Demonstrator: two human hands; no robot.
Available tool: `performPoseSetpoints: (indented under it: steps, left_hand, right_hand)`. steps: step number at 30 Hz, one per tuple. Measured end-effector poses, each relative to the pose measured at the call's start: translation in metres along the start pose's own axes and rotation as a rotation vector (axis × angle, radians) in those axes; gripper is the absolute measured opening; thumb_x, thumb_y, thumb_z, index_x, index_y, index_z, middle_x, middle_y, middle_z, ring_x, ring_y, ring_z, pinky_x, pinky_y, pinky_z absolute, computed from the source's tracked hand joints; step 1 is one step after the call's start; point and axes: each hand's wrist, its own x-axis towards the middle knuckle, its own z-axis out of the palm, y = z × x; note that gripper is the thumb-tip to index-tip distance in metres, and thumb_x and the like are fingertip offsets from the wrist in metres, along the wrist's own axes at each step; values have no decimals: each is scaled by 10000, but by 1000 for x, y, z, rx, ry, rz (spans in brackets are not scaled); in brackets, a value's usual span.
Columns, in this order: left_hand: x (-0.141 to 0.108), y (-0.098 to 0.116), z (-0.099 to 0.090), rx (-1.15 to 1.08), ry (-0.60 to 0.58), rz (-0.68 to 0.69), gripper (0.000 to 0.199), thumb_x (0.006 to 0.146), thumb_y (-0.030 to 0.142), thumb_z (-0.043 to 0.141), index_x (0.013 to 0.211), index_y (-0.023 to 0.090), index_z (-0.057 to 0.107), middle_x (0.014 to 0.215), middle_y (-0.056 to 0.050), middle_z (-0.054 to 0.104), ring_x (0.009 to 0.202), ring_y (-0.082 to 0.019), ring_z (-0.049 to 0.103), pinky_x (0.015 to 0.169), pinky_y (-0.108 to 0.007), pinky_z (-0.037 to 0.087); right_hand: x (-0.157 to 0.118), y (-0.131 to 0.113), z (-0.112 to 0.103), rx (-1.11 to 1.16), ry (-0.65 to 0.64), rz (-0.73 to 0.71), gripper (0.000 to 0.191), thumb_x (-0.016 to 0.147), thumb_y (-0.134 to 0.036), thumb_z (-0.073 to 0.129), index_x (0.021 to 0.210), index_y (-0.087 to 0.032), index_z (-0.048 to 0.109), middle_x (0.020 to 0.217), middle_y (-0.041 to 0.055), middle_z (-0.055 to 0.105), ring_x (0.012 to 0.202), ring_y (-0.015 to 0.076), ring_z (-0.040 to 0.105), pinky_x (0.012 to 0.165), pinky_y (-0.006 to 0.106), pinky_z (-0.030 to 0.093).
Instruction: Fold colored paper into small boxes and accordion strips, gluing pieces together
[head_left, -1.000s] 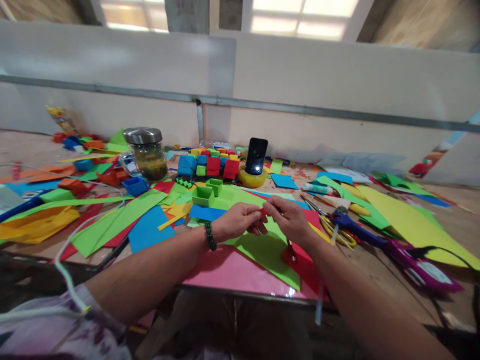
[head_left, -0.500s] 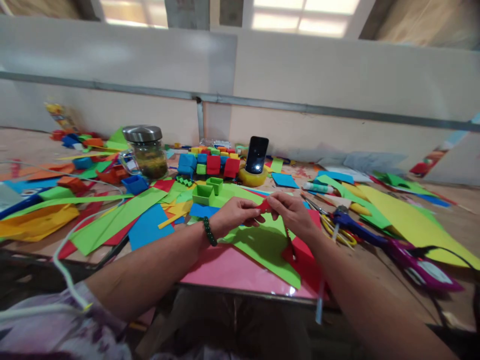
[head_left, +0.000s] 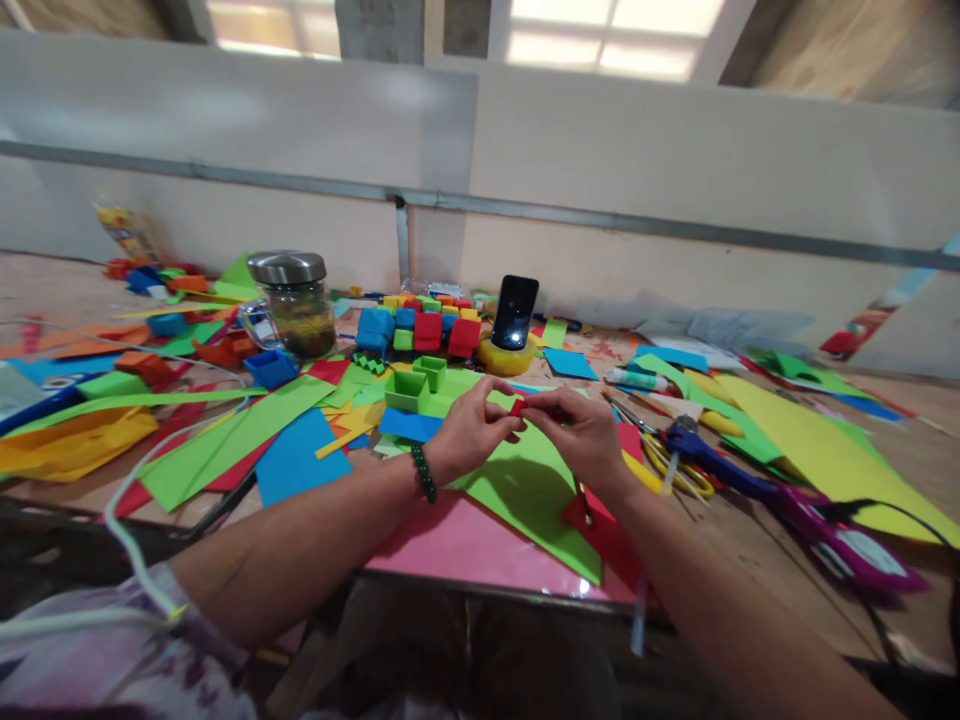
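Between my fingertips is a small red paper piece (head_left: 517,407), mostly covered by the fingers. My left hand (head_left: 476,425), with a dark green bead bracelet (head_left: 423,472) at the wrist, pinches it from the left. My right hand (head_left: 574,430) grips it from the right with thumb and forefinger. Both hands hover over a green paper sheet (head_left: 536,505), which lies on a pink surface (head_left: 450,545). Two small open green paper boxes (head_left: 406,392) stand just beyond my left hand. Red paper (head_left: 611,530) lies below my right wrist.
A lidded glass mug (head_left: 296,310) stands at the back left. Colourful paper cubes (head_left: 427,330) sit near a phone (head_left: 515,312) propped on a yellow tape roll (head_left: 506,358). To the right lie yellow-handled scissors (head_left: 660,455) and a blue and purple glue gun (head_left: 750,487). A white cable (head_left: 120,530) crosses on the left.
My hands have drawn closer together, the right one moving slightly left. Less of the red paper piece shows now between the fingers.
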Motion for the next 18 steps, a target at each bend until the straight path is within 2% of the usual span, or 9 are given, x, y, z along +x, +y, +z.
performPoseSetpoints:
  steps: [3, 6, 11, 14, 18]
  left_hand:
    - [-1, 3, 1, -18, 14, -28, 278, 773, 89, 617, 939, 181, 413, 629, 34, 659, 586, -122, 663, 567, -218, 505]
    - [-1, 3, 1, -29, 34, -22, 282, 773, 132, 640, 878, 191, 385, 601, 54, 634, 567, -118, 657, 545, -207, 500]
    - [-1, 0, -1, -57, -24, 12, 308, 737, 260, 707, 848, 181, 431, 598, 48, 624, 565, -124, 656, 529, -200, 477]
    - [1, 0, -2, -73, -45, -14, 223, 750, 223, 674, 864, 159, 493, 640, 22, 642, 599, -116, 651, 546, -197, 465]
    - [5, 1, -5, 10, 3, 3, 121, 748, 216, 653, 745, 123, 577, 659, -4, 632, 550, -67, 556, 504, -172, 391]
  right_hand:
    - [0, 0, 1, 87, -23, 82, 164, 775, -319, 692, 894, -207, 674, 715, 12, 689, 626, 152, 643, 570, 277, 511]
    - [-3, 0, 2, 81, -50, 91, 242, 790, -338, 682, 985, -204, 632, 723, 10, 689, 643, 159, 658, 589, 285, 520]
    - [-6, 1, 4, 42, -75, 92, 248, 815, -362, 653, 1003, -202, 630, 796, 37, 715, 714, 185, 685, 653, 316, 532]
    - [-4, 1, 3, 35, -73, 93, 196, 820, -362, 640, 932, -204, 671, 786, 36, 713, 703, 176, 667, 651, 310, 519]
    - [1, -3, 1, 66, -49, 150, 188, 770, -382, 678, 773, -195, 692, 659, 11, 660, 579, 134, 574, 553, 271, 461]
